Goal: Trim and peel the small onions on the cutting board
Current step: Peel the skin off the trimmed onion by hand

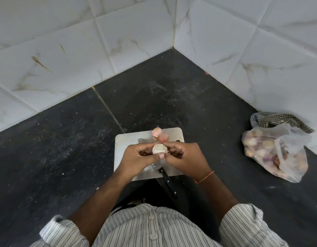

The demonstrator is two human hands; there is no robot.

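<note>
Nearest you is your striped shirt (154,227), sleeves rolled, both forearms reaching out over the dark counter (65,148). Your left hand (136,157) curls round a pale, mostly peeled onion (159,149), thumb pressed on its near side. Your right hand (184,157) meets it from the right, fingertips pinching at the onion's edge; what they pinch is too small to tell. Under the grip lies the white cutting board (122,139). Just beyond the grip, two pinkish onions (160,134) sit on the board's far edge. Below the grip, a black-handled knife (167,182) lies off the board's near edge. Well right of the grip, a plastic bag of onions (273,154) rests against a checked cloth (279,120).
</note>
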